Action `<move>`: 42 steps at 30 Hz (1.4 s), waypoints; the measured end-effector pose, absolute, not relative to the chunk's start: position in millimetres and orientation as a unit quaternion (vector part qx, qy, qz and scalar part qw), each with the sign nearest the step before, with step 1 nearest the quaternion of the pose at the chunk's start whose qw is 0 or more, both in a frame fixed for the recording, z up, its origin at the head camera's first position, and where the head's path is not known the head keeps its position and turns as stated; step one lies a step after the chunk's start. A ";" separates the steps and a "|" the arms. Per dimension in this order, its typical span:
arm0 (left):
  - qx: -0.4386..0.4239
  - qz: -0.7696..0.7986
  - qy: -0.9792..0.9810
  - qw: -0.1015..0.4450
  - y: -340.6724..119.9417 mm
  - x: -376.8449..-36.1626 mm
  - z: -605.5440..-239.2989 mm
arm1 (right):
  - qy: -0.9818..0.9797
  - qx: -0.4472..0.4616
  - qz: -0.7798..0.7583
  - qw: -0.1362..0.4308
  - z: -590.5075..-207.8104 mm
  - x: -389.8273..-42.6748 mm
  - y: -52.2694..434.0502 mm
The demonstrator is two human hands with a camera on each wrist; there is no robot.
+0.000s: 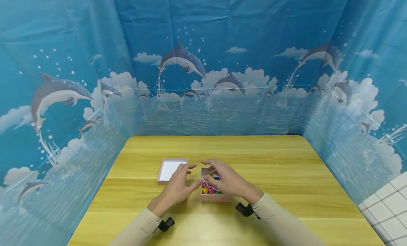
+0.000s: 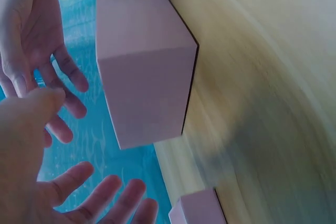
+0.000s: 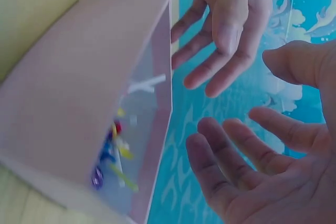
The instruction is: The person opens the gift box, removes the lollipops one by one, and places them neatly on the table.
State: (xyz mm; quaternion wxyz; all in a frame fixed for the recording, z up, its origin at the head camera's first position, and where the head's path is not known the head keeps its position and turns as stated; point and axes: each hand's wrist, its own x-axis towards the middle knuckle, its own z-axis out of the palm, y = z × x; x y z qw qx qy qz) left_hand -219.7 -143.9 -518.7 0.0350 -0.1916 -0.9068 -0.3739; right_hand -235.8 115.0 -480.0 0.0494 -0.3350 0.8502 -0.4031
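**Pink box between two loose hands**

Pink cardboard forms a small open box (image 1: 216, 196) standing upright on the wooden tabletop (image 1: 286, 168), near its front edge and roughly at the middle. Inside lie small bright pieces (image 1: 210, 189) in yellow, pink, green and blue, with a thin white strip among them; what they are is too small to tell. The right hand (image 1: 227, 180) hovers over the box's open top, fingers spread and only gently bent. The right wrist view shows bare air between its fingertips (image 3: 210, 150) and the box wall, so its grip is released and holds nothing. The left hand (image 1: 178, 187) sits just left of the box, fingers stretched toward the right hand, fingertips close to the box's left rim. In the left wrist view its fingers (image 2: 105, 190) are splayed and apart from the pink wall, so that grip is released too. A shallow pink lid (image 1: 171, 169) with a white inside lies face up on the tabletop, just behind the left hand and left of the box, apart from it. Blue dolphin-printed sheeting (image 1: 203, 62) walls in the tabletop on three sides.
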 end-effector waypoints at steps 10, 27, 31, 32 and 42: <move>-0.229 -0.359 -0.903 -0.048 -131.2 -220.6 -520.8 | 0.872 -0.358 -0.328 0.066 -472.1 -256.8 133.5; -0.244 -0.356 -0.899 -0.079 -125.1 -227.4 -525.7 | 0.853 -0.452 -0.226 0.131 -474.1 -278.9 121.3; -0.247 -0.350 -0.899 -0.086 -126.2 -226.9 -525.6 | 0.852 -0.460 -0.205 0.142 -473.7 -281.5 117.3; -0.248 -0.349 -0.900 -0.088 -126.4 -226.6 -525.8 | 0.853 -0.460 -0.198 0.145 -474.0 -282.1 116.5; -0.249 -0.344 -0.901 -0.091 -127.7 -225.7 -525.8 | 0.862 -0.464 -0.147 0.143 -480.0 -282.5 100.4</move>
